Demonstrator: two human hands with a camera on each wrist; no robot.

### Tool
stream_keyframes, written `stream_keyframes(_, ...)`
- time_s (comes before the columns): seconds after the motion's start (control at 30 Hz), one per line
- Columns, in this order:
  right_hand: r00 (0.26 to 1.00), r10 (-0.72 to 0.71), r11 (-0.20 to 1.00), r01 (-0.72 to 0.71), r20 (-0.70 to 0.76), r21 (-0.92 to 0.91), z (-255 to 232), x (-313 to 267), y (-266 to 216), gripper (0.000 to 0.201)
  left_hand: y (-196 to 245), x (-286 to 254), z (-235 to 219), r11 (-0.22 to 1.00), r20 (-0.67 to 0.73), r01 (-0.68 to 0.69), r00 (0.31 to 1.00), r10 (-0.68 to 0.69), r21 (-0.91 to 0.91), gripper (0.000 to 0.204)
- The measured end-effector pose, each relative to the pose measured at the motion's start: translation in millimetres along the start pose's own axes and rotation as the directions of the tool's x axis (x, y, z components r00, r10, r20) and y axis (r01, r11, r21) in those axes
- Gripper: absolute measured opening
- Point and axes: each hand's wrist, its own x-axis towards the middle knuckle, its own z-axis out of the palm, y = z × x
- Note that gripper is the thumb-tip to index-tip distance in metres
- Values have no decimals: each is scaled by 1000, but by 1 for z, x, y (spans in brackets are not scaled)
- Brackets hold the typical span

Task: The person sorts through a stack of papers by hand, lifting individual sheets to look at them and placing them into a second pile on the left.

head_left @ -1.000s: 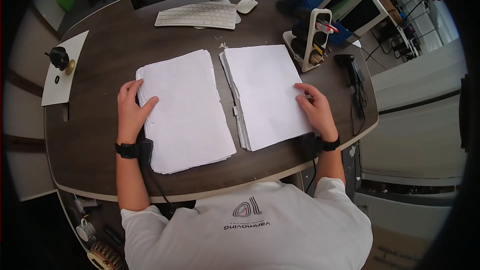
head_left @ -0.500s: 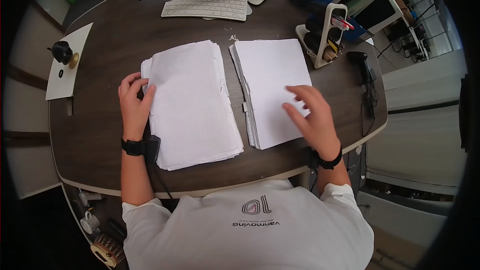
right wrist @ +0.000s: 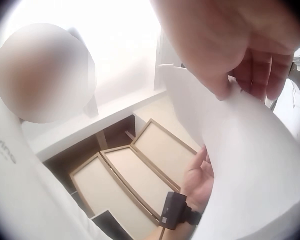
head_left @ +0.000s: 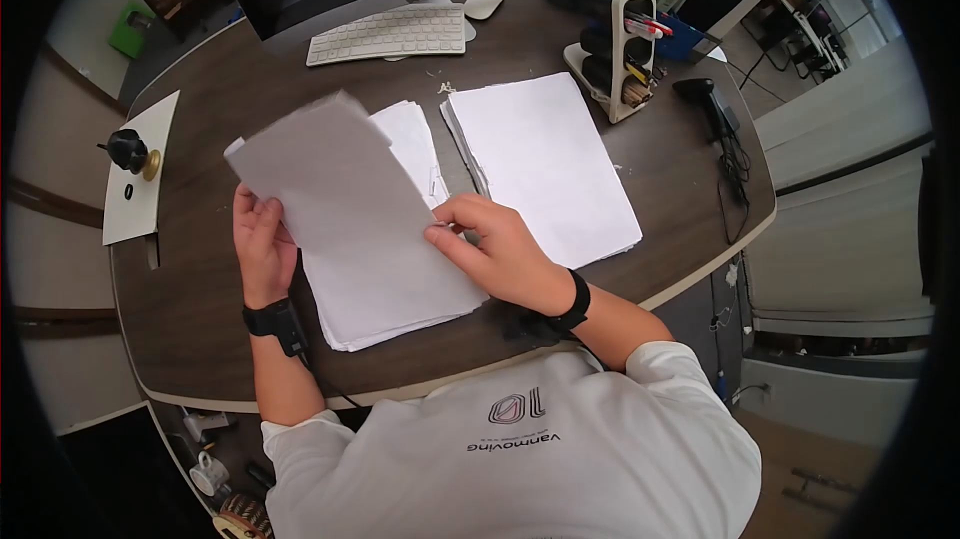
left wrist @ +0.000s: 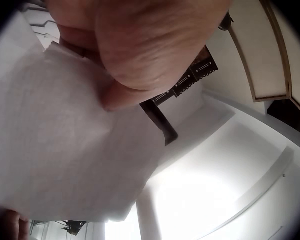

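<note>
A white sheet of paper (head_left: pixel 320 169) is raised off the left paper stack (head_left: pixel 408 144), its far end tilted up and hiding much of the stack. My left hand (head_left: pixel 264 247) holds its left edge, thumb on the near face. On the opposite edge, my right hand (head_left: pixel 505 254) pinches the sheet between thumb and fingers. The right wrist view shows the paper (right wrist: pixel 255 150) bending away below that pinch. In the left wrist view the sheet (left wrist: pixel 65 145) fills the left side beneath the hand. A second paper stack (head_left: pixel 555 164) lies flat to the right.
Behind the stacks are a white keyboard (head_left: pixel 390 36) and a mouse (head_left: pixel 485 4). A white pen holder (head_left: pixel 612 69) stands at the back right, with a black corded device (head_left: pixel 712 109) beside it. At the left, a black-and-gold object (head_left: pixel 130 151) sits on a white board (head_left: pixel 128 209).
My right hand has moved left from the right stack to the sheet's right edge. The sheet has come up off the left stack, and my left hand now grips its left edge.
</note>
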Motion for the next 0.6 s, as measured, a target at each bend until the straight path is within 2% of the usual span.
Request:
stream_keyframes(0.03, 1000, 3, 1000, -3, -1, -4, -4, -4, -2, 31, 0, 0, 4, 1000, -3, 9, 1000, -9, -4, 41)
stream_keyframes(0.1, 967, 248, 960, -235, -67, 151, -16, -15, -8, 18, -2, 1, -1, 1000, 37, 6, 999, -5, -9, 45)
stream_keyframes(0.17, 949, 266, 955, -235, -172, 181, -43, -24, 7, 19, -4, 1, -7, 1000, 67, 2, 998, 0, -18, 49)
stream_keyframes(0.2, 924, 283, 958, -259, -258, 122, -63, -27, 6, 19, -4, 1, -10, 993, 24, 21, 999, -24, 117, 46)
stream_keyframes(0.23, 897, 304, 944, -240, -320, 226, -84, -30, 22, 20, -4, 2, -14, 967, -22, 47, 999, -42, 249, 43)
stream_keyframes(0.27, 848, 394, 903, -284, -355, 323, -105, -33, 29, 22, -8, 3, -18, 969, -29, 45, 999, -39, 244, 43)
stream_keyframes(0.3, 828, 445, 858, -285, -341, 428, -124, -35, 32, 25, -16, 5, -24, 814, -52, -25, 996, 68, 581, 36)
stream_keyframes(0.33, 817, 460, 853, -299, -347, 427, -142, -40, 40, 27, -20, 6, -27, 540, -37, -63, 984, 174, 840, 31)
stream_keyframes(0.37, 805, 477, 851, -323, -352, 415, -156, -44, 47, 28, -17, 4, -16, 424, -63, -34, 975, 213, 905, 28)
stream_keyframes(0.4, 792, 495, 847, -347, -358, 404, -164, -45, 48, 28, -17, 3, -13, 425, -69, -30, 974, 217, 905, 28)
stream_keyframes(0.47, 788, 503, 845, -363, -355, 393, -174, -46, 49, 29, -16, 2, -11, 239, -31, -6, 988, 152, 971, 38)
stream_keyframes(0.6, 793, 516, 844, -406, -325, 349, -173, -39, 61, 28, -15, 0, -7, 152, 73, -96, 985, 154, 984, 43)
